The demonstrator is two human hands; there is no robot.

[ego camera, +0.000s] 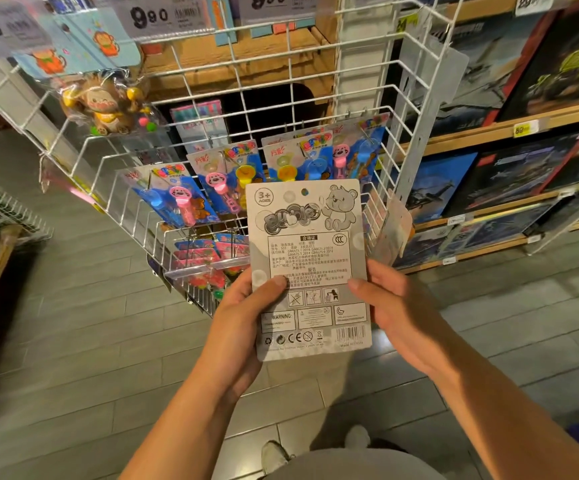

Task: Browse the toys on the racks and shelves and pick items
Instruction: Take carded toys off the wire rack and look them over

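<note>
I hold the bubble toy card (310,265) upright in front of the wire rack (211,109), its grey printed back toward the camera; the toy on its front is hidden from me. Left hand (243,323) grips the lower left edge, thumb curled onto the print, with the fingers out of sight behind the card. Right hand (390,299) grips the right edge the same way, thumb on the face.

Legible print: "3+ AGES", "Bubble" beside a bear drawing, a CCC mark, "WARNING:", a CE mark, a barcode and "Made in China". The block of smaller text is too fine for me to read.

Behind the card, more blister cards (208,188) hang on the rack with pink, yellow and blue bubble wands. A packaged monkey toy (108,109) hangs upper left. Price tags (153,17) above read "9.90", blurred. Boxed sets (523,168) on the wooden shelves to the right are cut off and too dark to identify.
</note>
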